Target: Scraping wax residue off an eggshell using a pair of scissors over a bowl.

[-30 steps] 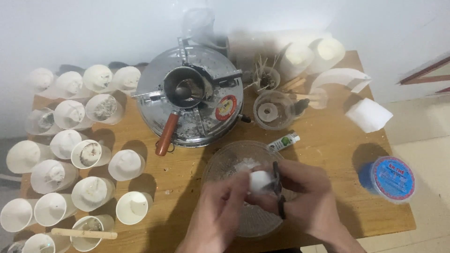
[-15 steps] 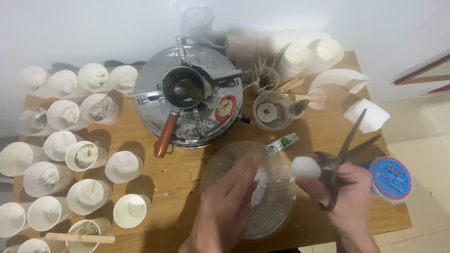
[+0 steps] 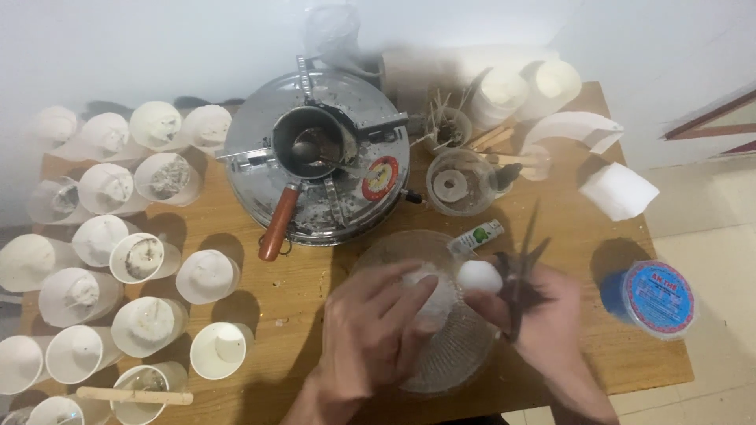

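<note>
White wax lumps sit in the clear bowl point(image 3: 465, 346) on the worktop point(image 3: 315, 291); left hand point(image 3: 374, 334) pinches one inside, fingers closed on it. Right hand point(image 3: 543, 315) clamps scissors point(image 3: 520, 275) and a white lump point(image 3: 479, 275), now swung back beside the bowl's rim.

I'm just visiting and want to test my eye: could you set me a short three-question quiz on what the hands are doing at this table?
1. True or false: the right hand holds dark scissors and a small white lump.
2. Where does the left hand reach? A) into the clear bowl B) onto the steel pot C) to the blue-lidded tub
3. Fill in: the white cups stand on the ____ side of the table.

Key: 1 true; 2 A; 3 left.
</note>
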